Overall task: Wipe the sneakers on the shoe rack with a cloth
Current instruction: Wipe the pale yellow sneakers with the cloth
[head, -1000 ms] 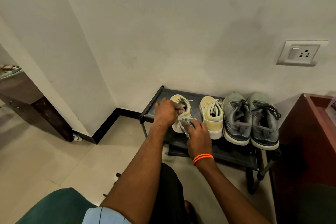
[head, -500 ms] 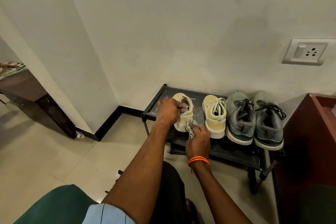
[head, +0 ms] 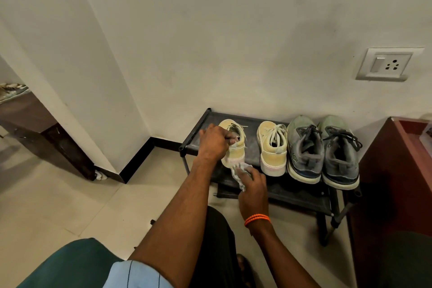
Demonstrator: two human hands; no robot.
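A pale wall fills the upper part of the view, with a black skirting along its foot and a beige tiled floor below. A dark reddish-brown cabinet stands at the right edge, and a dark wooden piece of furniture shows at the left behind the wall corner. Against the wall, between the corner and the cabinet, stands a low black shoe rack.

Four sneakers sit in a row on the rack's top shelf, heels toward the person. The two on the right are a grey pair with dark laces, touching each other. Just beside them is a cream sneaker with pale laces. The leftmost cream sneaker stands a little apart from its mate, near the left end of the shelf.

The person's two bare forearms reach in from below. The left hand is clenched round the collar of the leftmost cream sneaker, fingers curled into its opening. The right hand, with an orange bead bracelet on its wrist, grasps a crumpled grey-white cloth and holds it against the lower heel of that same sneaker, just above the shelf.

A light blue sleeve shows at the bottom edge, with a dark green cushioned shape to its left. On the wall at the upper right is a white socket plate with a switch. A small white scrap lies on the floor at the wall corner.
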